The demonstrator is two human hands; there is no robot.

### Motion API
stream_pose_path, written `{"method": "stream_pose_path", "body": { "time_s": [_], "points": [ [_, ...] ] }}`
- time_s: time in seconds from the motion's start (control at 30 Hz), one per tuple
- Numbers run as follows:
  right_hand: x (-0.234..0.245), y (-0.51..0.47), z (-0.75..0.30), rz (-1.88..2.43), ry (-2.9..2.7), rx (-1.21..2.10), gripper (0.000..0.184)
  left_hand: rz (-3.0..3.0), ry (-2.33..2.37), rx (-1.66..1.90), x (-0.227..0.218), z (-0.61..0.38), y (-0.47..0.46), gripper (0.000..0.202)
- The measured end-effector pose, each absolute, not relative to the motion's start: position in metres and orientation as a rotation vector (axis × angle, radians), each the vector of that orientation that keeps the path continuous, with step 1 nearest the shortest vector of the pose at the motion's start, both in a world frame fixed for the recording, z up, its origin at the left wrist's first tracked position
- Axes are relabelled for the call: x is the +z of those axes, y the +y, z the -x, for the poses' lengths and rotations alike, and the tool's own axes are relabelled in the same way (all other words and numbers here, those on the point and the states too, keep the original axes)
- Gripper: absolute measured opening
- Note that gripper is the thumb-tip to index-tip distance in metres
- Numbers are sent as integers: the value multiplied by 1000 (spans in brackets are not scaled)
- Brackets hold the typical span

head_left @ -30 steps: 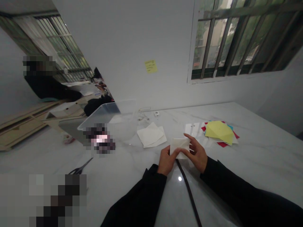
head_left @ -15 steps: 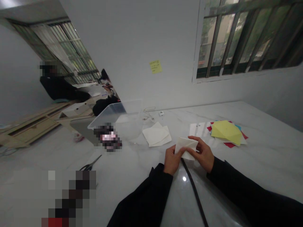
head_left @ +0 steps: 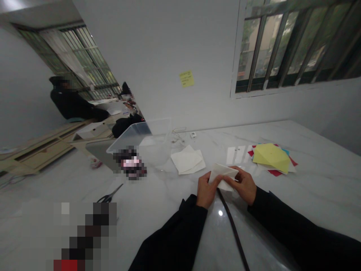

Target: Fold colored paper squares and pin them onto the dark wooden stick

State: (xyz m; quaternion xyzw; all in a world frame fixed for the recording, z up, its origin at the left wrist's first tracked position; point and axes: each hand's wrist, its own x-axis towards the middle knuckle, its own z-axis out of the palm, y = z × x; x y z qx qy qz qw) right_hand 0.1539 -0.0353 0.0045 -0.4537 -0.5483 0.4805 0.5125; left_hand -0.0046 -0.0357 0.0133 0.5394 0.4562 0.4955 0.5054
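- the folded white paper (head_left: 222,170) is held between both hands, to the right of the loose white sheets (head_left: 187,160) and nearer the person; its folds are hard to make out.
- the left hand (head_left: 206,190) pinches its left side, thumb laid across the near face, fingers mostly hidden behind.
- the right hand (head_left: 244,185) grips the right side, a finger bent at the upper edge — the thumb tips come together, or nearly so, on the paper.
- both wrists angle inward; the left black sleeve (head_left: 172,229) is cut off at the bottom edge, the right black sleeve (head_left: 299,229) at the right edge.
- a dark strip (head_left: 232,226), nearer the person than the white sheets, has its top end covered by the paper and hands, its lower end out of view.
- well to the right of the white sheets is a pile of coloured paper (head_left: 270,157), yellow uppermost; the lower layers show only as corners.
- left of the white sheets, a clear plastic box (head_left: 132,131); before it, an object blurred into blocks — unreadable.
- nearer the person and left of the white sheets, scissors (head_left: 108,196), their handles partly masked.
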Motion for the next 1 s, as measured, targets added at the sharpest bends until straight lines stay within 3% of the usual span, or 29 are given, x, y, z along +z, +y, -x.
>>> {"method": "stream_pose_path", "body": {
  "time_s": [1.0],
  "points": [
    [9,-32,-155,1122,-1359,1157,38,-1382,1137,1180,13,7,-33,37]
  ]
}}
